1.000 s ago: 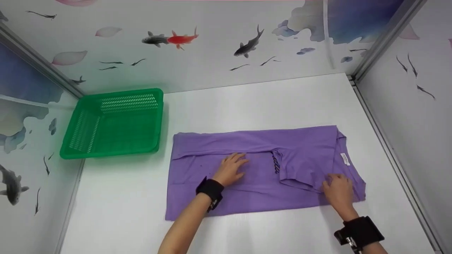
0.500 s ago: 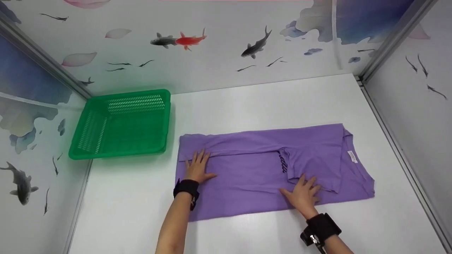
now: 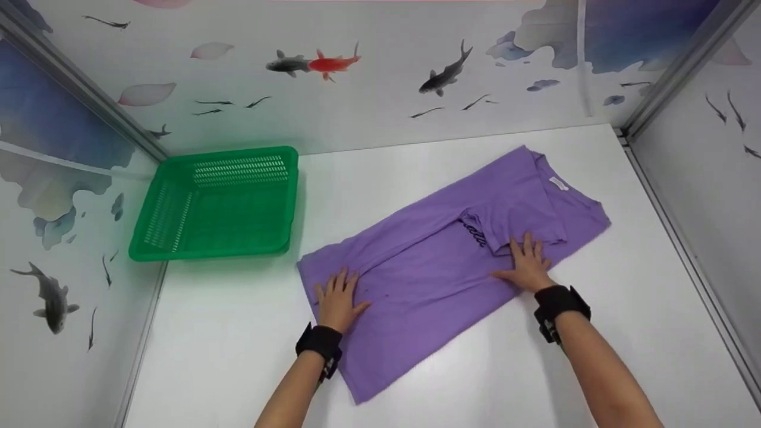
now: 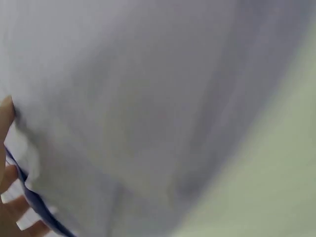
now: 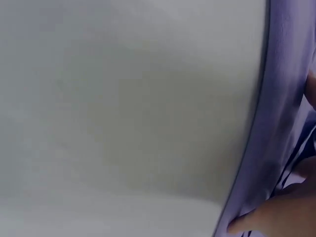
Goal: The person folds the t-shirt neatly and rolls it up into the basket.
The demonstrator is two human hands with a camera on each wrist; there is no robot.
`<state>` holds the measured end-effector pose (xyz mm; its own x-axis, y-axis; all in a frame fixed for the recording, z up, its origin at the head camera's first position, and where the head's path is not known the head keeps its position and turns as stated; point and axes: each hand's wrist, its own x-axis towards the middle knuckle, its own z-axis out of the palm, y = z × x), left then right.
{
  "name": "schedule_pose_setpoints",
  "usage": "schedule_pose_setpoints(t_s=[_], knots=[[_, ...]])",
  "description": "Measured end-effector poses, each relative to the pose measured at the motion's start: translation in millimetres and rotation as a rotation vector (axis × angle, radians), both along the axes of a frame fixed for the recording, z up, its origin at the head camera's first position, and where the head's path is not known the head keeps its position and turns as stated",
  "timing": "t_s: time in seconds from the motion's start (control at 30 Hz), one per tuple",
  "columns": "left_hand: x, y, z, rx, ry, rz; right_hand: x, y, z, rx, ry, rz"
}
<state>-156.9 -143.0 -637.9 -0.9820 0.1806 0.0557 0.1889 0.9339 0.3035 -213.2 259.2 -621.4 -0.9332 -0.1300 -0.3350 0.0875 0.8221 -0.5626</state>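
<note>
A purple T-shirt (image 3: 416, 315) lies partly folded on the white table, slanting from lower left to upper right in the head view. One short sleeve (image 3: 526, 214) is laid over its front, beside some black lettering (image 3: 474, 233). A white label (image 3: 559, 183) shows at the neck end. My left hand (image 3: 337, 302) rests with spread fingers on the cloth near the hem end. Flat on the shirt below the sleeve's edge, my right hand (image 3: 526, 266) has its fingers spread too. Only fingers (image 5: 274, 217) of the right hand show in the right wrist view.
A green plastic basket (image 3: 291, 220) with slotted sides stands at the back left of the table (image 3: 226, 339). Printed wall panels (image 3: 380, 101) border the table at the back, left and right.
My left hand moved toward the hem end, and my right hand shifted left, then up and away from me. The shirt has turned, its neck end swinging toward the back.
</note>
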Motion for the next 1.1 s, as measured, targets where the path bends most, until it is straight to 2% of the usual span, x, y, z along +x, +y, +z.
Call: schedule_pose_setpoints(t_s=[0.07, 0.13, 0.2, 0.27, 0.37, 0.5, 0.6, 0.7, 0.83, 0.97, 1.1], knots=[[10.7, 5.2, -0.6, -0.036, 0.012, -0.023, -6.9, 12, 0.8, -0.003, 0.013, 0.024], [20.1, 9.3, -0.8, -0.069, 0.012, -0.055, -10.3, 20, 2.8, 0.005, 0.033, 0.013], [26.1, 11.2, 2.0, -0.075, -0.005, -0.088, -11.8, 21, 5.2, 0.024, 0.062, -0.030], [26.0, 10.4, 7.6, -0.045, -0.040, -0.110, -11.8, 15, 7.4, 0.037, 0.095, -0.101], [13.7, 5.9, 20.2, 0.031, -0.086, -0.126, -7.8, -6, 9.1, 0.061, 0.145, -0.192], [-14.9, 0.7, 32.1, 0.074, -0.081, -0.182, 2.8, -37, 6.9, 0.036, 0.188, -0.263], [-29.1, -0.5, 33.1, 0.056, -0.113, -0.245, 8.4, -53, 2.2, 0.003, 0.172, -0.243], [-29.4, -1.5, 28.9, 0.047, -0.192, -0.257, 8.8, -57, -3.9, -0.018, 0.148, -0.178], [-11.7, -0.7, 21.6, 0.061, -0.243, -0.210, 2.8, -51, -10.2, -0.054, 0.126, -0.077], [18.3, 11.6, 18.4, 0.040, -0.204, -0.152, -5.6, -40, -12.6, -0.062, 0.083, 0.031], [49.3, 36.2, 13.5, -0.025, -0.164, -0.075, -12.6, -31, -8.6, -0.013, 0.015, 0.097]])
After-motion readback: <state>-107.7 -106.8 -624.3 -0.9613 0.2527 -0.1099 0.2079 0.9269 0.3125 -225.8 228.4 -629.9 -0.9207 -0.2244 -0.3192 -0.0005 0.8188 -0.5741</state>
